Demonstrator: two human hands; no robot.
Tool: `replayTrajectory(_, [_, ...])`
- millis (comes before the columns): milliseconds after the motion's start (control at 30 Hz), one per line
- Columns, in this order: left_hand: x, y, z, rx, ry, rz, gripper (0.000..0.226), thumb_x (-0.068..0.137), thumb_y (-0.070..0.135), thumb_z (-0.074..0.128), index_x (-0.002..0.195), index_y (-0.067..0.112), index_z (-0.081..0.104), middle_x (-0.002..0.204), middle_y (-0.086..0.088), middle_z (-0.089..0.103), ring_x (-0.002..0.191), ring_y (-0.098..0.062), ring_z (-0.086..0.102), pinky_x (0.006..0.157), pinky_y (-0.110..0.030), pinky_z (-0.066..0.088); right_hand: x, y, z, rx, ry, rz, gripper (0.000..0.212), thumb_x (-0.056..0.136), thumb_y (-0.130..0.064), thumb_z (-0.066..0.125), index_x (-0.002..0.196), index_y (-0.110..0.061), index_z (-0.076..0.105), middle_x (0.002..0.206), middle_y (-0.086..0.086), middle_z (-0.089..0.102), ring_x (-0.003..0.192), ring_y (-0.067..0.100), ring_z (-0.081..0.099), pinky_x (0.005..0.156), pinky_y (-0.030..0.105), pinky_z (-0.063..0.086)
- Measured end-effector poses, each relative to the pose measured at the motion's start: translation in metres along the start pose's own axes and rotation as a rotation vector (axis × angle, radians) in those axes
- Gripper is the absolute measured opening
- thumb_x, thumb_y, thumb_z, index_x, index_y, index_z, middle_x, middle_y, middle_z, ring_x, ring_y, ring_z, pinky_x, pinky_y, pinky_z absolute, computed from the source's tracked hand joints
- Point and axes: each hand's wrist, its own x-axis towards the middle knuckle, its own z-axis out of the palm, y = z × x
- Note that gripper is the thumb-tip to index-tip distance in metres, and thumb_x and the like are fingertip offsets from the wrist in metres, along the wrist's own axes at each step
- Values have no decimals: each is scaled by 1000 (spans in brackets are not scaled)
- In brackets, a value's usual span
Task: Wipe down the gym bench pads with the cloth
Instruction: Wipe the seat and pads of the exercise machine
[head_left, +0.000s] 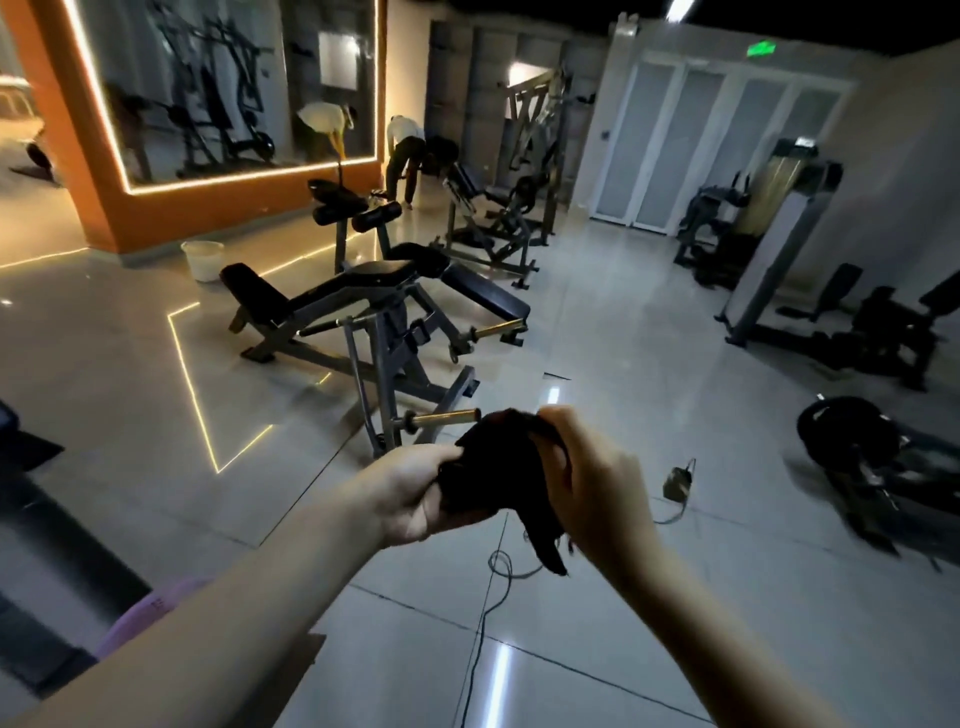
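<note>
A dark, bunched cloth (493, 462) hangs between both hands at chest height, one end dangling below. My left hand (415, 491) grips its left side with curled fingers. My right hand (587, 478) grips its right side from above. Ahead on the floor stands a grey-framed gym bench machine with black pads: a long pad (358, 283) in the middle, a headrest pad (249, 291) at the left and a flat pad (488, 291) at the right. The hands and cloth are well short of the bench, not touching it.
A brass-coloured weight peg (447, 417) juts from the frame just beyond the cloth. A cable (488, 587) and small device (678, 480) lie on the tiled floor. A white bucket (202, 260) stands by the orange wall. More machines fill the right side. A person (405, 156) bends over at the back.
</note>
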Motion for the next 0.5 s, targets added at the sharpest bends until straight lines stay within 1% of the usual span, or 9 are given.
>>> replayTrajectory(67, [28,13,4,-84,-51,-49,22,97,10,48,96,-8,61,73,-22,66,57,-25,69,48,-30,57,-5,15,14,32,-30,-73,9,96,-22,46,103,-19,52,87,0,66,62,12,58,49,18,45])
replayTrajectory(133, [57,25,3,-113,-102,-53,23,88,17,53,92,-4,62,71,-20,65,58,-26,68,60,-35,60,-8,38,35,23,-115,-69,15,90,-19,57,104,-20,53,102,-1,65,75,17,62,51,31,52])
replayTrajectory(200, [89,36,-5,-145,-147,-42,22,89,27,52,87,6,56,60,-12,61,55,-22,65,75,-40,56,-6,66,59,69,-190,3,21,87,-20,63,106,-20,56,111,-3,61,87,18,63,56,36,53])
replayTrajectory(233, [107,42,-12,-128,-162,-29,24,90,32,54,89,8,56,63,-12,62,60,-22,65,77,-40,55,-1,79,72,105,-222,42,21,87,-23,64,107,-21,57,114,-4,60,92,17,62,58,37,53])
replayTrajectory(300, [145,60,-30,-9,-160,21,31,86,31,65,102,5,64,84,-17,68,78,-27,69,76,-40,55,15,106,103,160,-297,76,23,89,-32,61,110,-22,59,121,-7,57,103,14,59,70,35,54])
replayTrajectory(367, [184,87,-55,132,-122,89,29,83,22,69,105,3,67,97,-17,71,89,-27,70,76,-36,57,41,132,140,239,-372,75,32,90,-41,59,116,-22,61,129,-10,52,116,10,52,91,24,47])
replayTrajectory(400, [202,104,-68,182,-90,111,27,85,18,68,107,2,67,100,-16,72,92,-27,71,77,-36,58,57,143,161,308,-405,107,36,90,-46,58,118,-24,62,133,-11,49,121,8,49,97,20,42])
replayTrajectory(433, [220,122,-83,207,-55,127,26,88,16,66,110,2,66,102,-16,73,94,-27,72,76,-35,58,74,154,183,407,-430,188,37,88,-49,58,118,-28,62,135,-12,47,125,9,47,101,19,39])
replayTrajectory(500, [254,161,-115,234,6,168,27,90,17,67,113,4,65,102,-17,73,96,-30,71,73,-35,56,108,174,227,668,-410,425,34,84,-52,61,114,-35,63,133,-13,50,126,12,49,98,23,43])
